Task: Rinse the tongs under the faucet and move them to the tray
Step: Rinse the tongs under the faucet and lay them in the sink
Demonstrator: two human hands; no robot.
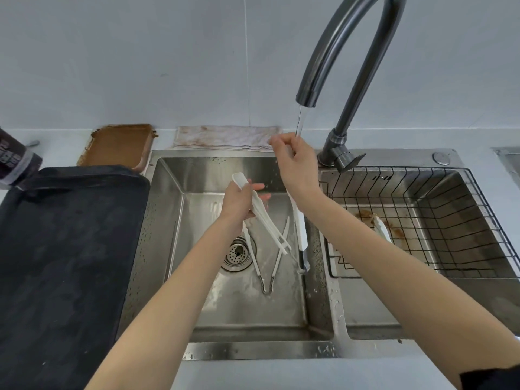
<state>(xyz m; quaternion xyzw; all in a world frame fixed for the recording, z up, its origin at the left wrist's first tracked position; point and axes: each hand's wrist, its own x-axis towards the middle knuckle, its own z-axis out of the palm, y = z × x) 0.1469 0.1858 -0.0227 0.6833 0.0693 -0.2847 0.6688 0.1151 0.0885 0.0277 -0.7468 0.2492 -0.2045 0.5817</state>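
Head view counts four white tongs around the sink (168, 220): left hand (237, 202) grips one (264, 218), right hand (295, 164) holds another (299, 229) under the faucet (332, 52), one (267, 266) lies by the drain, one (381, 229) in the wire basket (450, 220).

Soft even daylight, faint shadows, mild glare on the steel sink (281, 351), wide-angle bending at edges, slight blur

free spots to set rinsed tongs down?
The black tray, left of the sink, shows nothing on it. The left basin is crowded: tongs on its floor, both hands holding more. The wire basket on the right holds another utensil.
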